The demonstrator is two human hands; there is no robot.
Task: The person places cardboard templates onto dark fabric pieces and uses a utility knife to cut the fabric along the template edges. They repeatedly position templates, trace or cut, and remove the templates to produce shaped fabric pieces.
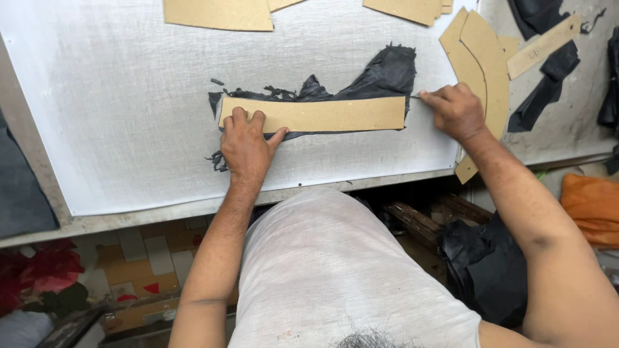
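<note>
no box, bin or tray shows on the work surface; the nearest thing to a holder is the white cutting sheet [129,116], which carries everything in hand.

the left hand [245,143] lies flat with fingers spread, pressing down on the left end of a long straight cardboard template [322,115]. the template lies across a ragged piece of black material [380,74], which sticks out above it and in frayed threads at its left end. the right hand [455,111] is closed in a pinch around a thin tool [416,96], only the tip of which shows, set against the template's upper right corner. what kind of tool it is cannot be told. the two hands are well apart, one at each end of the template.

more cardboard patterns lie about: curved pieces [480,61] just beside the right hand, flat ones [219,14] at the top edge, and a narrow strip [543,46] at the upper right among black scraps [545,90].

the white sheet covers a worn bench [567,129]. below its front edge are a tiled floor [148,258], red cloth [45,267] to the left, a heap of black material [483,264] and something orange [593,206] to the right. the person wears a white shirt [335,270].
</note>
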